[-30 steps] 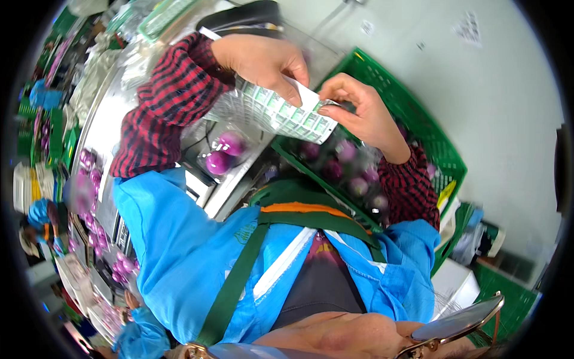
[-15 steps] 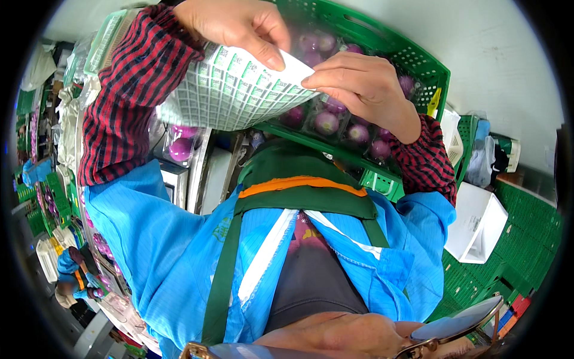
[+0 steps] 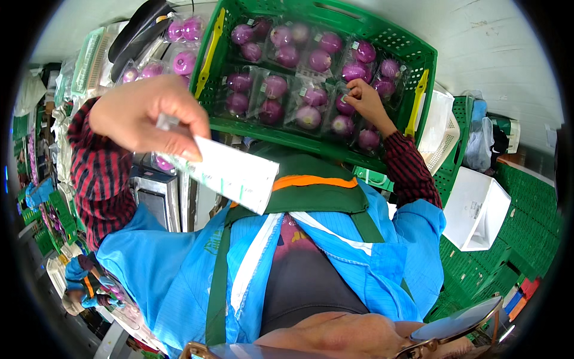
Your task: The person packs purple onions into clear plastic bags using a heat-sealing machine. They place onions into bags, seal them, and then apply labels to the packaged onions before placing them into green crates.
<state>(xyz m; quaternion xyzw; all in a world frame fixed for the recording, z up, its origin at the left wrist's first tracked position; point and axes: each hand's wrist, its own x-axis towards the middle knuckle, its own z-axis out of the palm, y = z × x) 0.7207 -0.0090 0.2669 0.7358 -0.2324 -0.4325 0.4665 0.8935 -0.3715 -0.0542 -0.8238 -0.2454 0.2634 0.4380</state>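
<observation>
At left of centre, the left hand pinches a white label sheet between thumb and fingers, apparently so that its lower right part is free. Right of centre, near the top, the right hand has narrow, bent fingers touching an onion pack; whether they grip or only press, I cannot tell. Other packs lie in rows in a green crate across the top, probably so each is within reach.
</observation>
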